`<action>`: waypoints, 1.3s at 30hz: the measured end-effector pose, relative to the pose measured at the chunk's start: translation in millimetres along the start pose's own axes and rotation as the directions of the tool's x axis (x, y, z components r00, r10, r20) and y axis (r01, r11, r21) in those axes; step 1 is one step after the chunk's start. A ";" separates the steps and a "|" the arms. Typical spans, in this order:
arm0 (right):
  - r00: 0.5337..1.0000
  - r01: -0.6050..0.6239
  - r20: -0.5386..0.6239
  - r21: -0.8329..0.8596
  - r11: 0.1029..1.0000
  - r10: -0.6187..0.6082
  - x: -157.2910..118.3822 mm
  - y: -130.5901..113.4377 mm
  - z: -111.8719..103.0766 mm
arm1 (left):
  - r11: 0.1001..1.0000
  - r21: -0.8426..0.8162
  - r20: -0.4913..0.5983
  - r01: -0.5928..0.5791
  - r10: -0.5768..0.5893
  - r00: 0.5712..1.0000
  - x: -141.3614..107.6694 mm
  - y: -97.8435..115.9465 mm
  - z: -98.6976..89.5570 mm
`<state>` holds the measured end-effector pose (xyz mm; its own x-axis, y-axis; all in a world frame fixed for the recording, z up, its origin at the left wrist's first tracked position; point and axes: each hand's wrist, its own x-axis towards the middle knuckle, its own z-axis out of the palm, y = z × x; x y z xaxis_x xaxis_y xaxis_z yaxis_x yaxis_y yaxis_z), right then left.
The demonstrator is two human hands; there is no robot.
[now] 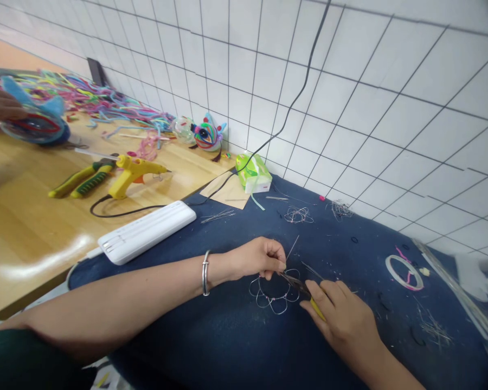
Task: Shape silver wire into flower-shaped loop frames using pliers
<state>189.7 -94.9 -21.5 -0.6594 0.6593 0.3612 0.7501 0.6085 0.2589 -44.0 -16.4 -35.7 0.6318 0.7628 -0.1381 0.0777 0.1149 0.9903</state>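
Note:
My left hand (266, 257), with a silver bangle on the wrist, pinches the upper edge of a flower-shaped wire frame (271, 298). The frame has several looped petals and small beads, and hangs just over the dark blue cloth. A loose straight wire end (293, 246) sticks up beside the left fingers. My right hand (341, 314) is wrapped round the yellow handle of a pair of pliers (296, 283). The dark jaws reach the wire close to my left fingertips; whether they grip it is too small to tell.
A white power bank (146, 233), glue gun (129, 174) and green-yellow pliers (83, 181) lie left. Behind are a tissue pack (252, 172) and wire coil (299, 215); right, a white ring-shaped coil (404, 272). Another person's hand (2, 105) touches a blue ornament (36, 127).

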 end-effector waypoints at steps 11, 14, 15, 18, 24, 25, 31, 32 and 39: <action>0.996 -0.085 0.006 0.135 0.987 0.085 -0.3 -1.1 1.6 | 1.000 0.010 -0.033 0.022 -0.022 0.999 0.3 -0.6 -0.5; 0.996 -0.091 0.004 0.172 0.981 0.092 0.4 -0.4 0.9 | 1.000 0.010 -0.019 0.002 -0.002 1.000 0.8 -1.2 0.0; 0.995 -0.095 0.007 0.186 0.978 0.096 0.7 -0.2 0.5 | 1.000 0.013 -0.012 -0.007 0.008 1.000 0.9 -1.4 0.2; 0.994 -0.112 0.021 0.224 0.968 0.110 1.3 0.2 -0.3 | 0.999 0.030 -0.003 -0.029 0.029 1.000 0.9 -1.4 0.8; 0.983 -0.177 0.100 0.301 0.937 0.154 0.2 1.6 -2.0 | 0.991 0.117 0.014 -0.069 0.068 0.998 -1.0 3.1 2.0; 0.979 -0.191 0.124 0.315 0.930 0.160 0.2 2.0 -2.7 | 0.988 0.133 0.017 -0.074 0.073 0.997 -1.5 4.2 2.3; 0.942 -0.285 0.281 0.390 0.876 0.182 2.6 5.1 -9.5 | 0.975 0.192 0.048 -0.112 0.105 0.993 -2.0 8.1 4.2; 0.934 -0.303 0.302 0.400 0.865 0.188 3.3 5.4 -10.8 | 0.973 0.198 0.060 -0.121 0.111 0.992 -1.8 8.2 4.2; 0.895 -0.381 0.407 0.485 0.787 0.182 9.5 5.2 -22.1 | 0.967 0.192 0.132 -0.165 0.141 0.981 -1.9 8.8 2.1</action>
<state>188.4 -95.3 3.1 -0.4733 0.8809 0.0059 0.8181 0.4421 -0.3678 -43.0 -18.2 -26.7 0.7328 0.6804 0.0058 0.1194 -0.1370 0.9833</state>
